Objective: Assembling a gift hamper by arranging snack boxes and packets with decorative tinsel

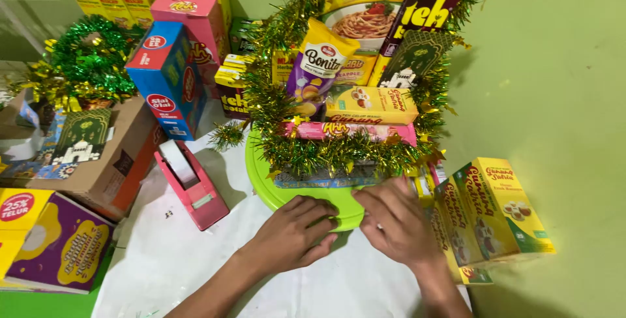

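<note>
- Two hands pressing flat on the green tray (297, 199)'s near rim: left hand (293, 233) and right hand (396, 221), fingers spread, gripping nothing.
- Sitting on white sheet (176, 253), piled with snack boxes (372, 104) and tinsel (339, 151).
- Possibly tipping the tall stack if pushing the rim hard.
- Crowding the yellow box (495, 210) at the sheet's right edge, pink tape dispenser (190, 184) lying left.

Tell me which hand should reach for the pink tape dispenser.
Left, probably. The left hand rests on the green tray's front rim, on the same side as the pink tape dispenser. The right hand would have to cross over it.
</note>
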